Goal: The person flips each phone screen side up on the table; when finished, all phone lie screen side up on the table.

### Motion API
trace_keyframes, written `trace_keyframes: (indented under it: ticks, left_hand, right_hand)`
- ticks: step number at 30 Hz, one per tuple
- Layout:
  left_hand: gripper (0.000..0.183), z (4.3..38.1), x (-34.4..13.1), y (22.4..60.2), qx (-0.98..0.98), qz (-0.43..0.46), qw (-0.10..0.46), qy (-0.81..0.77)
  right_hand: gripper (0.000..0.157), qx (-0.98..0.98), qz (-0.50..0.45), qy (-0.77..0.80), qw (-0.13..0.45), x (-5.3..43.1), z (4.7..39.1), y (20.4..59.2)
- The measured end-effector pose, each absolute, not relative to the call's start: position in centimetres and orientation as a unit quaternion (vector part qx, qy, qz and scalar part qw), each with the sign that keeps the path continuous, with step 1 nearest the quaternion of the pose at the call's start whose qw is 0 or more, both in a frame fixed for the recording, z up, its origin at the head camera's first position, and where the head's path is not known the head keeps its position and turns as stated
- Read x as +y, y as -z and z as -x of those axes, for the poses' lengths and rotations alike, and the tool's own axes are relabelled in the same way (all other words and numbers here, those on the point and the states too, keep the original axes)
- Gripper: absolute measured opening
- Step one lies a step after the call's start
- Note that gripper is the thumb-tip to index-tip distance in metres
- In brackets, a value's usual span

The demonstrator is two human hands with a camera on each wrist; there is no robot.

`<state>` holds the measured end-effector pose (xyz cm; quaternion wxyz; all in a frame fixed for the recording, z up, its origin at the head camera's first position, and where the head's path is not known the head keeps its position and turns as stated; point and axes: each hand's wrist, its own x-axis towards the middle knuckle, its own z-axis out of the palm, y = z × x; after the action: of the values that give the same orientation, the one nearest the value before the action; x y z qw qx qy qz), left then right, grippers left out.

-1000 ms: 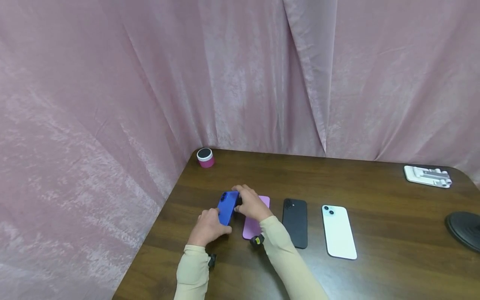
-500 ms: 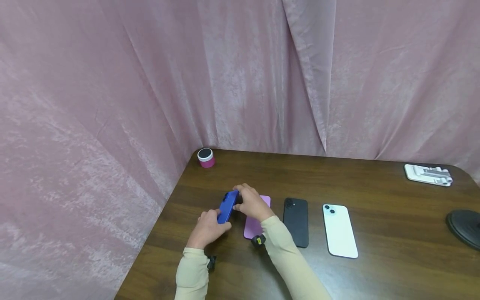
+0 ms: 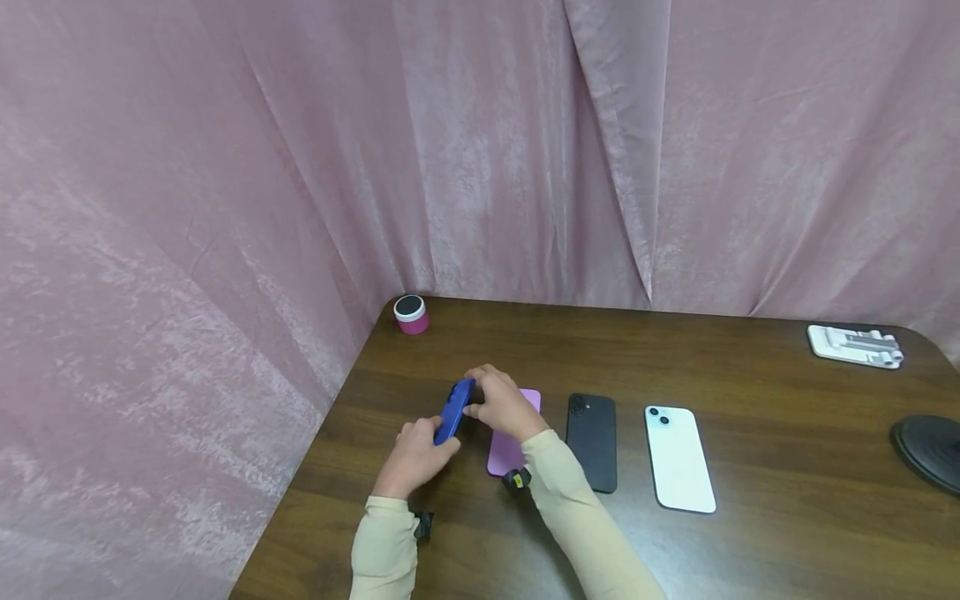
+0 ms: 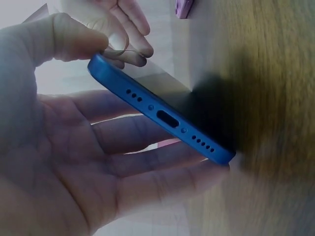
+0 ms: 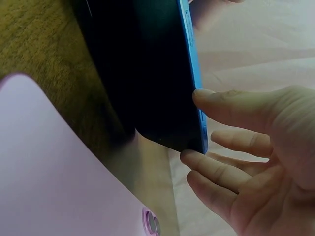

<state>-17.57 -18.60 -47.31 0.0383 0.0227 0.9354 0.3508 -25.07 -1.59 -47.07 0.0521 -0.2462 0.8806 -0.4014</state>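
Observation:
A blue smartphone [image 3: 453,411] is propped up on its long edge at the left of the table, its back turned left and its black screen [image 5: 147,73] facing the purple phone. My left hand [image 3: 415,458] holds the lower end, thumb on the upper edge and fingers behind the back. The charging port [image 4: 167,118] shows on that end in the left wrist view. At the upper end my right hand [image 3: 506,404] pinches the corner between thumb and fingertips. A purple phone [image 3: 504,454] lies under the right wrist, partly hidden by it.
To the right lie a black phone [image 3: 591,442] and a white phone [image 3: 681,458], backs up. A pink jar [image 3: 412,321] stands at the far left corner. Far right are a white gadget with folded grey parts [image 3: 855,346] and a black round disc [image 3: 930,454]. Pink curtains [image 3: 510,167] hang behind.
The blue phone has tilted up further onto its long edge, so its back shows narrower. Both hands keep hold of it and have shifted only slightly.

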Motion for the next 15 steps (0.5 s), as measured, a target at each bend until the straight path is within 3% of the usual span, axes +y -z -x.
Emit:
trace_keyframes:
  ticks: [6, 15]
  left_hand:
    - [0.027, 17.49, -18.96, 47.45, 0.928, -0.031, 0.044, -0.369]
    - [0.012, 17.39, -19.23, 47.23, 0.92, -0.045, 0.045, -0.387]
  right_hand:
    - [0.056, 0.87, 0.24, 0.428, 0.049, -1.88, 25.05, 47.41]
    - [0.07, 0.828, 0.221, 0.513, 0.048, -2.52, 25.04, 47.9]
